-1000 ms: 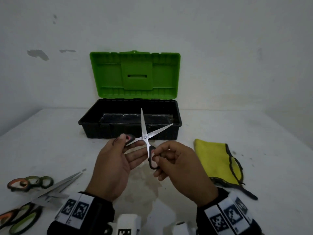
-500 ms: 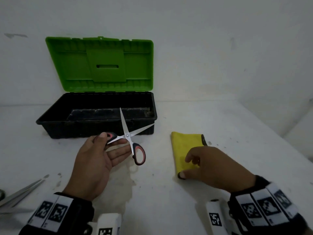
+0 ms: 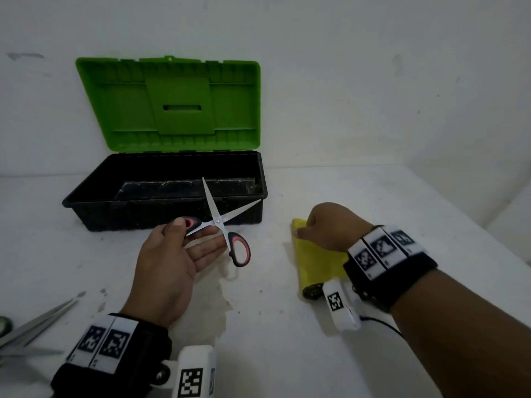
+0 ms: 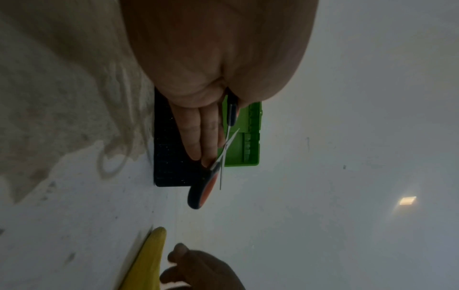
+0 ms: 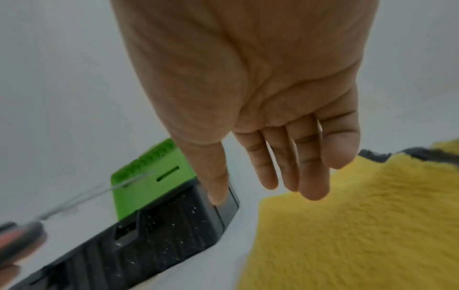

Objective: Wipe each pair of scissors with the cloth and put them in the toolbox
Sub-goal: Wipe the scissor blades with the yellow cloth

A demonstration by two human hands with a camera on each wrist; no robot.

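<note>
My left hand [image 3: 198, 235] holds a pair of scissors [image 3: 218, 221] with black and red handles just in front of the toolbox. The thumb pinches one handle against the fingers, and the blades are spread apart. The left wrist view shows the free handle [image 4: 201, 192] hanging past my fingertips. My right hand [image 3: 316, 225] is over the far end of the yellow cloth [image 3: 319, 268] lying on the table. In the right wrist view its fingers [image 5: 310, 172] are straight above the cloth [image 5: 347, 235] and grip nothing. The black toolbox [image 3: 161, 216] stands with its green lid [image 3: 172, 104] up.
More scissors [image 3: 34, 326] lie at the table's lower left, partly out of frame. A white wall rises right behind the toolbox. The table's right edge [image 3: 488, 225] runs near the cloth. A pale stain [image 3: 212, 297] marks the table between my hands.
My right hand let go of the scissors handle and moved right onto the yellow cloth. The left hand keeps the scissors, blades still spread. The head view swung right.
</note>
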